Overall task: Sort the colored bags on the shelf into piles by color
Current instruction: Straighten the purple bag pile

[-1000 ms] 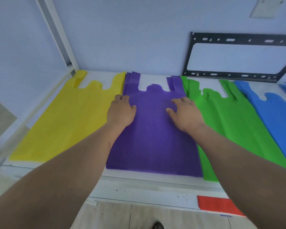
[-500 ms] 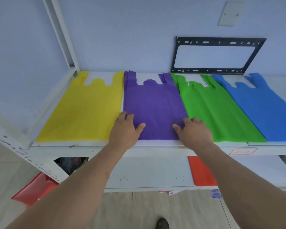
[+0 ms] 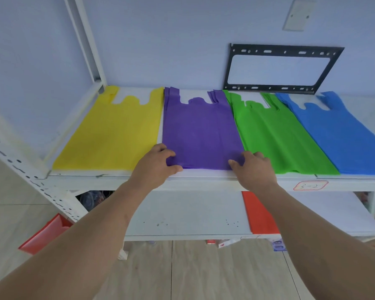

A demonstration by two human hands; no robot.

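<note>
Four flat piles of bags lie side by side on the white shelf (image 3: 204, 177): yellow bags (image 3: 115, 131), purple bags (image 3: 199, 131), green bags (image 3: 275, 135) and blue bags (image 3: 338, 131). My left hand (image 3: 156, 165) is at the purple pile's front left corner, with bent fingers on top and the thumb at its front edge. At the front right corner my right hand (image 3: 253, 167) holds the pile the same way, beside the green pile.
A black metal bracket (image 3: 281, 50) leans on the wall behind the green and blue piles. On the lower shelf (image 3: 182, 215) lies a red bag (image 3: 260, 215). Another red bag (image 3: 46, 234) lies on the floor at the left. A white upright post (image 3: 85, 40) stands at the back left.
Both hands have slid down the purple pile from its middle to its front edge. Their fingers, flat before, are now bent at the front corners.
</note>
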